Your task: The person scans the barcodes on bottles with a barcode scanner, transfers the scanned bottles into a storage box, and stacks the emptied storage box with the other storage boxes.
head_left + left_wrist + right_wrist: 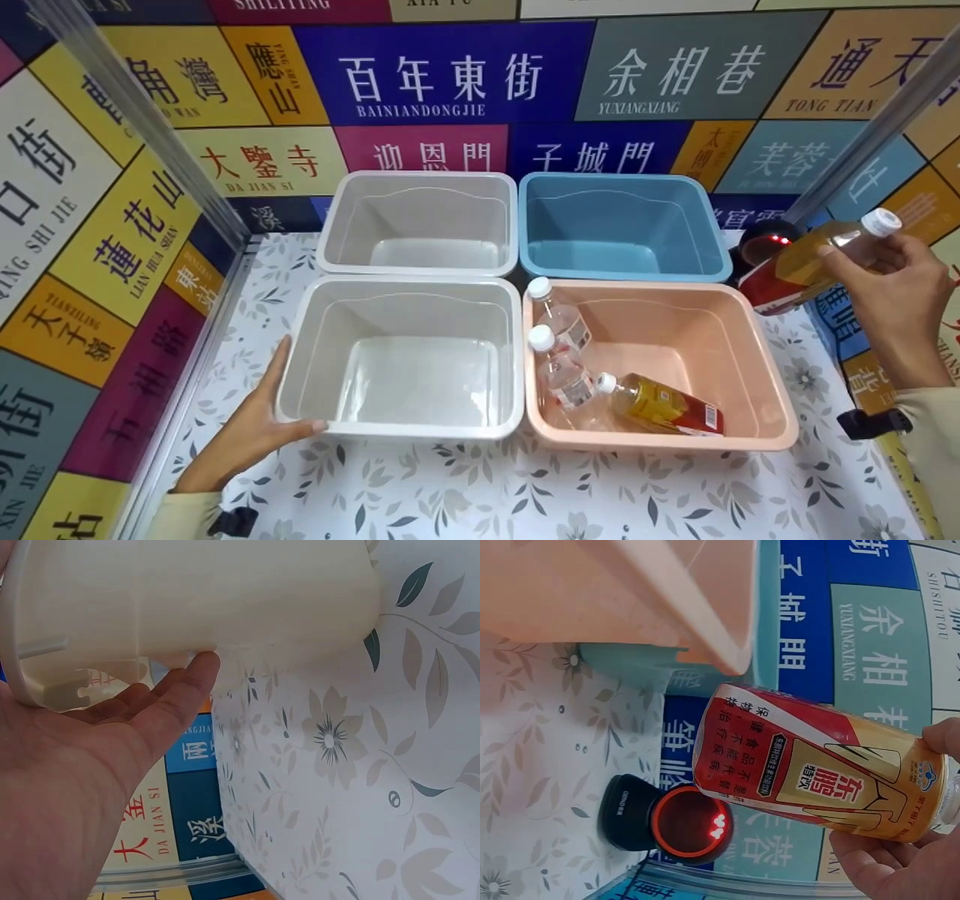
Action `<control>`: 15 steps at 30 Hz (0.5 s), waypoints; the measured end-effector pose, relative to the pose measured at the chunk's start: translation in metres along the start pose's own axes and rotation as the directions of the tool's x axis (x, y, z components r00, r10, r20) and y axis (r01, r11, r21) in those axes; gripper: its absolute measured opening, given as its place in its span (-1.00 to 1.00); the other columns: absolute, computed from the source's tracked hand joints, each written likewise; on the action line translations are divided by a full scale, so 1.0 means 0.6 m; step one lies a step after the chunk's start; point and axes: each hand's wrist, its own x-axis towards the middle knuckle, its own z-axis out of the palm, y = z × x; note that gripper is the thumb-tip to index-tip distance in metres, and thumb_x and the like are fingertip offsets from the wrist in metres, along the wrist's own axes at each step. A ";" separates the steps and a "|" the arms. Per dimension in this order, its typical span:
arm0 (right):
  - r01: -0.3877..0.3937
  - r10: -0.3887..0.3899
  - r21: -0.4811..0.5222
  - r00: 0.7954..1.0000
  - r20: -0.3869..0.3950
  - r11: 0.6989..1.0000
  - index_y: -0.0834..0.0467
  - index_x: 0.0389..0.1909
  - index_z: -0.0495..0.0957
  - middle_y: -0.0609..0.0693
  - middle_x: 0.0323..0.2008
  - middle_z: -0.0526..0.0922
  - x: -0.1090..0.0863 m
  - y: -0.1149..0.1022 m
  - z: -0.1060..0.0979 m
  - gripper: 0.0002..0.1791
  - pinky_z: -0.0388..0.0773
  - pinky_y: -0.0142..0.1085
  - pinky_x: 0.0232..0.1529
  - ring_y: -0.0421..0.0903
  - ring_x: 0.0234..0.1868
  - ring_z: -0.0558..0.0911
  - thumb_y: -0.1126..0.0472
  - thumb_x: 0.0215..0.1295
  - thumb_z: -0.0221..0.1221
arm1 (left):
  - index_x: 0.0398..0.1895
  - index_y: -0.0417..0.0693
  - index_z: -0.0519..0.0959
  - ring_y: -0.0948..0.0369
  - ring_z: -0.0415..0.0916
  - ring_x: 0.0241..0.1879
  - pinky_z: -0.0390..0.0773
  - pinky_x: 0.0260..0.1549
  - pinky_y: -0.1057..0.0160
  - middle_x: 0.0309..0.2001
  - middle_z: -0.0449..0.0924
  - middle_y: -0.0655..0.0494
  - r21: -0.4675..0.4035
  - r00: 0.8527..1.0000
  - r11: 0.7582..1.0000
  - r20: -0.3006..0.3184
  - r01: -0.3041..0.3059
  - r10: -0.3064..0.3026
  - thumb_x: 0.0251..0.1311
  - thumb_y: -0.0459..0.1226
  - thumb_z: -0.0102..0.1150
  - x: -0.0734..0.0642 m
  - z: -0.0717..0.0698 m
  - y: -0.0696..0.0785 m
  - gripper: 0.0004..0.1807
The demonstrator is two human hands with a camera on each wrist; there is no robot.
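Note:
My right hand [900, 292] pinches a drink bottle [799, 259] near its white cap, tilted with its base towards a black scanner. In the right wrist view the bottle [810, 765] shows a red and gold label, and the hand [885, 855] holds its neck end. At the white bin's near left corner rests my left hand [251, 420], thumb along the front rim, fingers extended against the outer side of the white bin [405, 431]. Inside the pink bin [660, 442] lie another red-and-gold bottle [664, 405] and two clear bottles [568, 375] with white caps.
Behind stand a grey bin [420, 270] and a blue bin [622, 274], side by side. The black scanner [694, 823], glowing red, stands right of the bins. Sign-patterned walls [450, 75] enclose the leaf-print table [420, 495].

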 end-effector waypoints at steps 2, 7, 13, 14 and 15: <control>-0.011 0.011 -0.005 1.000 0.003 1.000 -0.10 0.46 0.34 0.03 0.36 0.48 0.000 0.006 0.002 -0.30 0.37 -0.21 0.37 -0.09 0.30 0.50 -0.10 0.33 0.29 | 0.59 0.63 -0.36 -0.18 0.25 0.34 0.40 0.19 -0.14 0.63 -0.33 0.03 -0.007 1.000 1.000 -0.002 -0.005 0.005 0.01 -0.27 0.54 0.001 0.001 -0.001 0.39; -0.027 0.027 -0.019 1.000 0.003 0.999 -0.08 0.43 0.38 0.06 0.33 0.52 0.001 0.016 0.007 -0.32 0.41 -0.26 0.33 -0.17 0.19 0.51 -0.11 0.32 0.29 | 0.59 0.64 -0.35 -0.17 0.28 0.32 0.42 0.17 -0.13 0.63 -0.31 0.03 -0.010 1.000 1.000 -0.005 -0.003 0.003 0.00 -0.28 0.55 0.002 0.001 -0.003 0.40; -0.051 0.051 -0.027 0.999 0.007 0.998 -0.08 0.42 0.40 0.07 0.29 0.54 0.004 0.025 0.009 -0.33 0.46 -0.30 0.29 -0.27 0.09 0.52 -0.12 0.32 0.30 | 0.58 0.65 -0.37 -0.16 0.23 0.36 0.36 0.22 -0.18 0.63 -0.33 0.03 0.026 1.000 1.000 -0.009 0.008 -0.008 0.00 -0.24 0.56 0.000 -0.001 -0.002 0.40; -0.053 0.053 -0.032 0.999 0.008 0.998 -0.08 0.42 0.39 0.07 0.30 0.54 0.004 0.027 0.010 -0.33 0.45 -0.29 0.29 -0.26 0.10 0.53 -0.12 0.32 0.29 | 0.58 0.65 -0.38 -0.17 0.22 0.36 0.34 0.22 -0.20 0.63 -0.34 0.03 0.030 1.000 1.000 -0.010 0.009 -0.008 0.00 -0.23 0.56 0.000 -0.001 -0.001 0.40; -0.055 0.055 -0.038 0.998 0.008 0.998 -0.08 0.42 0.39 0.07 0.31 0.53 0.004 0.027 0.010 -0.32 0.45 -0.28 0.29 -0.23 0.12 0.53 -0.13 0.32 0.29 | 0.58 0.65 -0.38 -0.17 0.21 0.37 0.33 0.23 -0.21 0.64 -0.35 0.04 0.030 1.000 1.000 -0.009 0.009 -0.008 0.01 -0.23 0.56 0.000 -0.001 -0.001 0.40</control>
